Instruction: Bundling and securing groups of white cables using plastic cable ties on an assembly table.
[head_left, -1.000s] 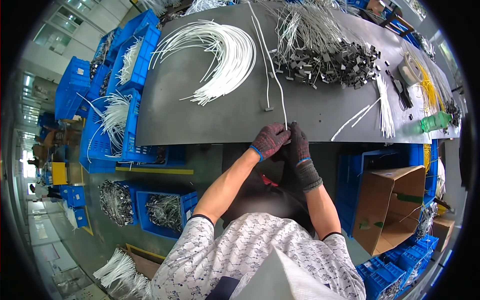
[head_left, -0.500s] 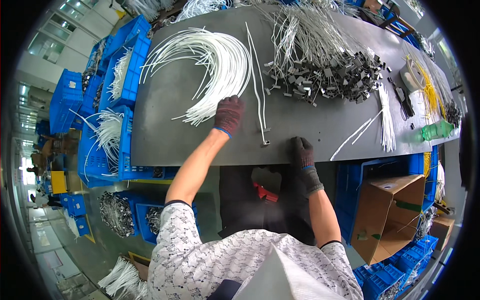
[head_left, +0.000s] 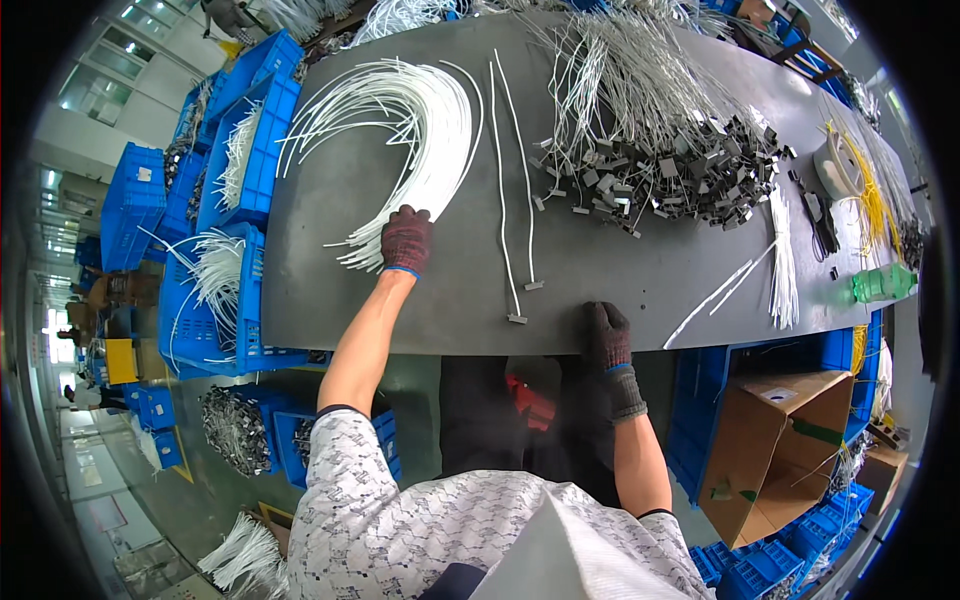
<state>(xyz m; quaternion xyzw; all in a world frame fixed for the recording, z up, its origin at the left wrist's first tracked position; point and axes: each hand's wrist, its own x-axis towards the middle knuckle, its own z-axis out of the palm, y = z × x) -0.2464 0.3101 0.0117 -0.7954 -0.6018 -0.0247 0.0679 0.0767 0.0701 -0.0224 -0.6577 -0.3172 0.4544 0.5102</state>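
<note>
Head view. Item: left hand point(head_left: 407, 240), in a dark red and black knitted glove with a blue cuff edge, left of centre; fingers bent and close together, resting on the lower part of a curved bundle of white strands point(head_left: 440, 140). Whether they are clamped on any strand cannot be told. The bundle lies in the upper left of the frame, arched, its ends fanned toward the left; one strand bows out along its right side.

Item: right hand point(head_left: 606, 335), likewise gloved, right of centre at the near edge of the grey table point(head_left: 450, 315); fingers curled together, their grip hidden from view.

Item: two white wires, a left wire point(head_left: 502, 200) and a right wire point(head_left: 522, 180), lying lengthwise at the centre, apart from each other, each with a small grey block at its lower end.

Item: heap of wires with dark grey blocks point(head_left: 670, 180), upper right of centre.

Item: straight white bunch point(head_left: 783, 265), right side, two loose strands slanting beside it.

Item: green bottle point(head_left: 885, 284), on its side, far right; above it, yellow strands point(head_left: 874, 205) beside a pale spool point(head_left: 838, 168).

Item: open cardboard box point(head_left: 745, 450), lower right. Item: blue crate point(head_left: 133, 205), left edge.
</note>
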